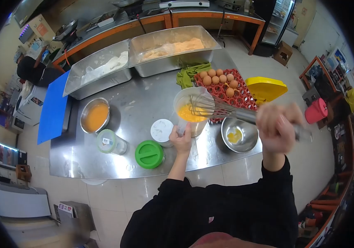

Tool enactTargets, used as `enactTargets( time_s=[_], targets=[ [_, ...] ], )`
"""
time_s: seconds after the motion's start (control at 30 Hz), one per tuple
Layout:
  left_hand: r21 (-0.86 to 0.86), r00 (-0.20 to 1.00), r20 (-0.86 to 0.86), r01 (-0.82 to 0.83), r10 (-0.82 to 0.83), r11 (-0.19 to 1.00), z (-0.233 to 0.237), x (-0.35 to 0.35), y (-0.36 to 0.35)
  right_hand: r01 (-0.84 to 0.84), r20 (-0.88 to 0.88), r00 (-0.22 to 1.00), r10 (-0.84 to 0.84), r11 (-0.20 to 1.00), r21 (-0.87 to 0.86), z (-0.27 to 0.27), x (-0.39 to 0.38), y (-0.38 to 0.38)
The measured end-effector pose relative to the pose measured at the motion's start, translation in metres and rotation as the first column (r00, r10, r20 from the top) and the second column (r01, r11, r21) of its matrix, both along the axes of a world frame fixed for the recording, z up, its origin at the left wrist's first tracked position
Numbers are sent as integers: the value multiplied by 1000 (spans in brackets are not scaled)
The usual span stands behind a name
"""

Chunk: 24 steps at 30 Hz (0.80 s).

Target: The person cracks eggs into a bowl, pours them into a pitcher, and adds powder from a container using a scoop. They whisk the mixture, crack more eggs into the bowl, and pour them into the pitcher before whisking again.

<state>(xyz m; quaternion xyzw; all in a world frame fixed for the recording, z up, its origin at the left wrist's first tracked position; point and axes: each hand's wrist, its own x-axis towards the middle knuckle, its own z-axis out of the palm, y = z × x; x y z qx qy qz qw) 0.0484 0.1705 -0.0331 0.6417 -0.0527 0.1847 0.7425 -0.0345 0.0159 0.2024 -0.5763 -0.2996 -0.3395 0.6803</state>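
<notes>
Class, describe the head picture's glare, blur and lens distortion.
Head view: the shiny silver metal table bows at its front edge, picture corners black; white glare spots its top. Head view: the right hand on the silver wire whisk is smeared; the left hand looks sharper.

Metal table [144,107]: two pans [181,63], egg tray [243,98], two bowls [248,139], jars [149,154]; pitcher [181,97] seemingly resting.

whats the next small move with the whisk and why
Probably dip the whisk lower into the jug and stir: its wires are at the mouth, yellow liquid lies inside, the right hand grips the handle, and the left hand steadies the jug.
</notes>
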Motion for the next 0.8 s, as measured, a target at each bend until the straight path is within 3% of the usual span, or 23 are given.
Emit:
enactTargets(
  time_s=[0.07, 0.17, 0.27, 0.37, 0.47, 0.57, 0.67, 0.77, 0.8],
  targets=[
    [-50, 996, -65, 63, -66, 997, 14, -5, 3, 50, 53, 998, -47, 996, -74, -3, -14, 6],
    [150, 995, -76, 74, -63, 986, 23, -14, 16, 132, 63, 989, -134, 991, 33, -16, -17, 1],
    [327, 999, 36, 16, -29, 945, 29, -25, 28, 65, 163, 983, -82, 992, 104, -10, -36, -8],
    [354, 978, 201, -131, 61, 926, 23, -40, 44, 115, 144, 979, -143, 976, 184, -21, -23, 2],
    [522, 912, 383, -343, 145, 780, -1, -57, 87, 159, 183, 961, -206, 957, 241, -23, -30, -5],
    [734, 956, 246, -293, 163, 612, -15, -54, 132, 251, 199, 922, -332, 904, 347, -32, -35, -10],
    [995, 944, -69, 42, 324, 89, -11, -56, 147, 306, 108, 908, -406, 815, 492, -46, -34, -21],
    [959, 979, -111, 60, 171, 276, -38, -39, 167, 378, -9, 879, -477, 685, 623, -57, -42, -24],
    [960, 978, -116, 65, 173, 274, -41, -37, 170, 407, -59, 866, -496, 632, 659, -60, -44, -26]
  ],
)
